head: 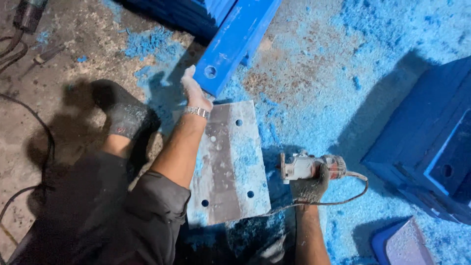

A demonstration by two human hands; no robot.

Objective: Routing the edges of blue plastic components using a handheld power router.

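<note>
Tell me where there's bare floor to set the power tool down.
Floor between the blue plank and the blue blocks is bare but shavings-covered. Crowded around the grey plate, left hand, right hand and power tool.

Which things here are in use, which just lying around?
In use: left hand on blue bar; right hand gripping power tool; grey plate.
Lying about: blue blocks, shavings, cables.

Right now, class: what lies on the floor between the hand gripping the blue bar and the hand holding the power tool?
In the head view, a grey metal plate with drilled holes lies between the left hand and right hand, dusted with blue shavings.
</note>
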